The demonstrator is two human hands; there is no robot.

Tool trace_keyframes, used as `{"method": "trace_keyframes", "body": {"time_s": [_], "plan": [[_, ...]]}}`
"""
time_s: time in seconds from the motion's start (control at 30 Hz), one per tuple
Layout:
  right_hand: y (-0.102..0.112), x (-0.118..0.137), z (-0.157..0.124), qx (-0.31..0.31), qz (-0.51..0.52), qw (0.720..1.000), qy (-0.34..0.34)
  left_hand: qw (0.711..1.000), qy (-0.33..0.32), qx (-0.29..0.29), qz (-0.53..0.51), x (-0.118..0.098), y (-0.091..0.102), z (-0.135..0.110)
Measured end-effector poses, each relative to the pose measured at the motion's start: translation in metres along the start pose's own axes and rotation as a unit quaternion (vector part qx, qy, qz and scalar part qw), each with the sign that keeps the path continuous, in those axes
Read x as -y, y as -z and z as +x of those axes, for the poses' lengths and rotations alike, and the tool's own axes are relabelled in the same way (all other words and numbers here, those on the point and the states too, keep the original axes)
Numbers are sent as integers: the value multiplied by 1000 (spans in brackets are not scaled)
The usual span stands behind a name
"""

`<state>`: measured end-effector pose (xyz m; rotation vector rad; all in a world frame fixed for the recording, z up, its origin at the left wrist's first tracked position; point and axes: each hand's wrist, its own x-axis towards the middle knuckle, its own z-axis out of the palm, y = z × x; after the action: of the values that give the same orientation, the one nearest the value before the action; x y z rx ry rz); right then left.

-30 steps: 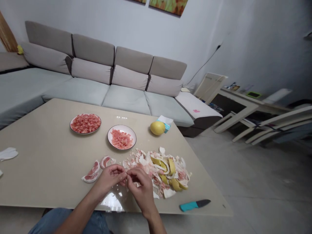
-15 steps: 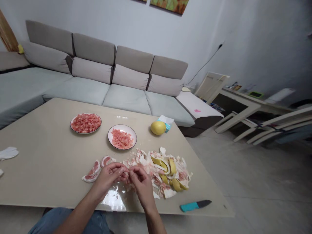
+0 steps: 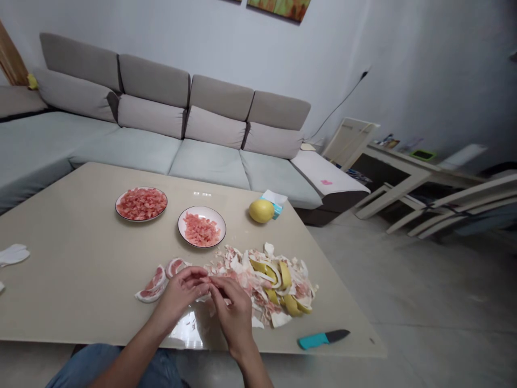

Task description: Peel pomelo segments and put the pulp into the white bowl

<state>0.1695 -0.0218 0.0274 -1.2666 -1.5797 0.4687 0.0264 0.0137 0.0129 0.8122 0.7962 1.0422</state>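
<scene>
My left hand and my right hand meet above the near side of the table, fingertips pinched together. Between them is a small pink bit of pomelo flesh, mostly hidden by the fingers. Beside my left hand lie pomelo segments with white membrane. To the right of my right hand spreads a heap of pomelo peel, white pith and membrane scraps. Beyond the hands stands a white plate with loose pink pulp. A second plate, farther left, is heaped with redder pulp.
A knife with a turquoise handle lies near the table's front right edge. A whole yellow pomelo sits by a tissue pack. White gloves lie at the far left. Behind the table runs a sofa.
My fingertips have shifted slightly, the right-hand fingers now closer against the left ones. The plates, peel heap and knife have stayed in place; the view has moved a little.
</scene>
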Motion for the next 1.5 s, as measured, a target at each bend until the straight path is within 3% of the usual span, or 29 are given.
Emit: {"method": "trace_keyframes", "body": {"time_s": [0.2, 0.5, 0.6, 0.77, 0.83, 0.93, 1.03, 1.17, 1.5], "plan": [[1, 4, 0, 21, 48, 996, -74, 1000, 26, -3, 0, -7, -2, -3], [7, -6, 16, 85, 151, 969, -174, 990, 78, -10, -120, -11, 4, -1], [3, -22, 42, 96, 142, 971, -166, 981, 88, -21, -174, -11, 9, 3], [-17, -52, 107, 79, 79, 990, -91, 970, 90, -48, -221, -12, 16, 9], [-22, -55, 120, 71, 66, 993, -66, 971, 80, -58, -220, -12, 18, 10], [-21, -44, 110, 81, 59, 994, -32, 977, 49, -64, -196, -10, 19, 10], [-11, -23, 78, 141, 71, 987, -18, 987, 7, -73, -146, -10, 16, 8], [-4, -1, 46, 126, 48, 991, -1, 994, -51, -82, -59, -12, 11, 5], [-12, 3, 37, 74, -34, 996, 36, 989, -92, -99, 67, -11, 9, 6]]}}
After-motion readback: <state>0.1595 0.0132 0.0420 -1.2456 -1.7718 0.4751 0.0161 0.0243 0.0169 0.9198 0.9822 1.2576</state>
